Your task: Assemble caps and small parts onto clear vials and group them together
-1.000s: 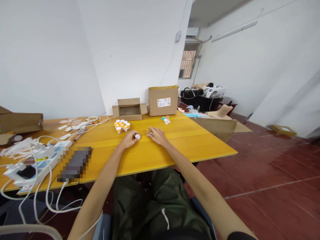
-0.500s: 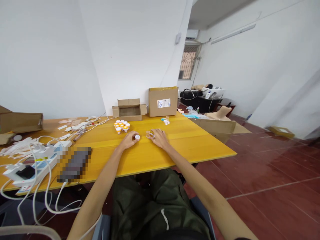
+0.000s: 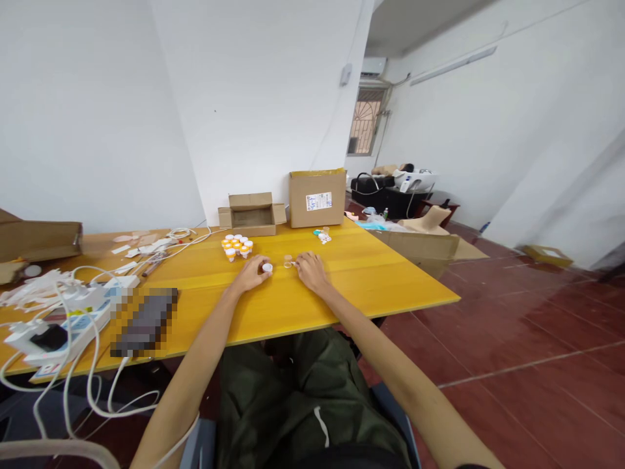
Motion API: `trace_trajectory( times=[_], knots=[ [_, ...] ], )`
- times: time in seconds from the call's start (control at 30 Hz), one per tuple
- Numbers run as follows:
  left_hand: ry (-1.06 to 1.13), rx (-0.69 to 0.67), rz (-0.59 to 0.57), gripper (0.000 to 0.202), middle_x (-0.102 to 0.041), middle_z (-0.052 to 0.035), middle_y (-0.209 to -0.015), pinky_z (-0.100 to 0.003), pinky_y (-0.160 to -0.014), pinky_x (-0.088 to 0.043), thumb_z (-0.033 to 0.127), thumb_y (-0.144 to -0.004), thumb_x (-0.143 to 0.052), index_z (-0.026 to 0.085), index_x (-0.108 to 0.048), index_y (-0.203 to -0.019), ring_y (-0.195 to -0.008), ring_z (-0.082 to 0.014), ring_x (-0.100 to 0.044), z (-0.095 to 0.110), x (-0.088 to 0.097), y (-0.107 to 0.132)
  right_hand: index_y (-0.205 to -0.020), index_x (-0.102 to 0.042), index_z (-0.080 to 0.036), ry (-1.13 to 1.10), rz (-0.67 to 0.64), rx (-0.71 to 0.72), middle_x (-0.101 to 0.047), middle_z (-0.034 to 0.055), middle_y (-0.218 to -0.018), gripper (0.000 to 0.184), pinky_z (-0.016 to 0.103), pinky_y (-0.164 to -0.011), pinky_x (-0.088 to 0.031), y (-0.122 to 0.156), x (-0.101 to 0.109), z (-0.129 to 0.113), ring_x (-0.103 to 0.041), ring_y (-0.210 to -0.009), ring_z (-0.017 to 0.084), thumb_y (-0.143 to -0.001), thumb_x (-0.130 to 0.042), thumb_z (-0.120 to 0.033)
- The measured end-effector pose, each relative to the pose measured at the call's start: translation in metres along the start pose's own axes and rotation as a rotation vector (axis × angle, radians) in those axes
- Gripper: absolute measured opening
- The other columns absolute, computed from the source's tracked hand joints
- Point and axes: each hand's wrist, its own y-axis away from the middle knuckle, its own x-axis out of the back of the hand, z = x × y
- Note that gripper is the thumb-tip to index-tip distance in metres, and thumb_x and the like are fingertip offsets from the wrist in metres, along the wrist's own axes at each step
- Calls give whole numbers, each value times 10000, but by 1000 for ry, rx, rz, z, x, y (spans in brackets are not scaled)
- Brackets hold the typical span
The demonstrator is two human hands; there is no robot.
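Note:
My left hand point(image 3: 251, 273) rests on the yellow table with its fingers curled round a small round white cap or cup point(image 3: 267, 268), whose hollow side faces up. To the right of it my right hand point(image 3: 312, 272) lies low over the wood, fingers bent and drawn together. A tiny pale bit shows at those fingertips, too small to name. Just left of them stands a small clear round container point(image 3: 288, 261). Beyond my left hand, several small bottles with white and orange tops point(image 3: 237, 246) stand in a cluster.
At the back are an open cardboard box point(image 3: 252, 218) and a taller closed carton point(image 3: 317, 198). Small white and teal pieces point(image 3: 323, 236) lie before the carton. A power strip point(image 3: 97, 319) with tangled cables and a blurred dark phone-like device point(image 3: 145, 322) occupy the left side.
My right hand has shifted slightly right and its fingers have drawn in, so the clear container now shows more fully. The left hand keeps the white cap in the same spot.

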Motion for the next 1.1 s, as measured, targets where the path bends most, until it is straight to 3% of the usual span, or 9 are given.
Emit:
trace_trajectory(
  times=[0.3,0.5,0.73,0.9,1.1],
  knots=[
    [-160,-128,140,334,-636,-85,-1148,-417,-1007,-408,252,-856,-572,236,-592,-1189,-1123,-282,-549,27,2,4,-969,-680,-238,-133,185,27,-682,98,-1038,278,360,-905,-446,4,16,-5,-591,-999,243,-997,-406,-266],
    [-135,-172,127,251,-672,-69,-1061,-379,-948,-423,269,-924,-531,250,-635,-1152,-1035,-258,-575,44,-4,3,-991,-676,-246,-388,118,166,-705,55,-990,270,295,-871,-484,10,12,-17,-641,-942,196,-998,-407,-275],
    [-58,-225,131,216,-687,-48,-890,-334,-845,-465,284,-968,-481,234,-691,-978,-871,-213,-590,41,-10,0,-923,-661,-225,-589,108,183,-688,20,-828,292,270,-772,-489,12,7,-21,-635,-783,172,-991,-386,-300],
    [-28,-265,216,197,-677,-38,-833,-304,-780,-474,290,-963,-509,218,-687,-921,-785,-189,-584,36,-10,-1,-947,-664,-217,-398,277,-25,-691,67,-935,208,303,-821,-477,15,9,-8,-624,-902,208,-939,-457,-220],
    [26,-246,225,205,-670,-30,-811,-282,-738,-469,279,-961,-502,208,-680,-890,-736,-170,-579,34,-10,-1,-848,-695,-214,-78,159,-113,-653,97,-974,167,334,-845,-468,18,10,0,-582,-944,234,-884,-537,-172]
  ],
)
